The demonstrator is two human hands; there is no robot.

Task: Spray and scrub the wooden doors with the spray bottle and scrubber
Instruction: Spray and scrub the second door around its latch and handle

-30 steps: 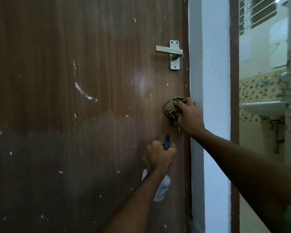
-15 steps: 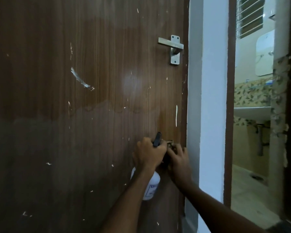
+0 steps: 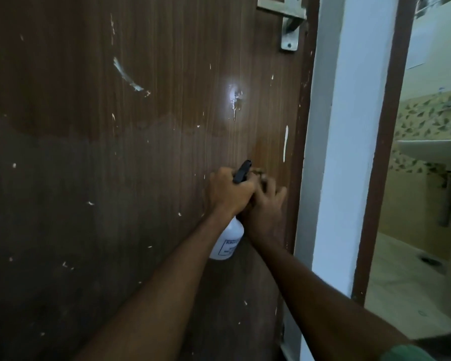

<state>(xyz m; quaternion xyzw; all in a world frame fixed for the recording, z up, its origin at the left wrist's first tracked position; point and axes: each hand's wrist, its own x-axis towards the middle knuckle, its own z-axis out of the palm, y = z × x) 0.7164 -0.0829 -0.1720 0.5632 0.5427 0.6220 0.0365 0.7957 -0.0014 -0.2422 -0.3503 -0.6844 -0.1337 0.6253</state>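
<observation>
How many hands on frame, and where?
2. The left hand grips the spray bottle at the door; the right hand is beside it, partly hidden behind it.

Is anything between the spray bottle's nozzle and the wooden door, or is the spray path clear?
Nothing visible blocks it. The left hand holds the white plastic spray bottle, its black nozzle aimed at the brown wooden door. The right hand, with the scrubber mostly hidden, sits beside it, nearer the door's edge.

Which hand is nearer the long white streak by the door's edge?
Right. The right hand is just below the white streak; the left hand, gripping the spray bottle, sits further left.
</observation>
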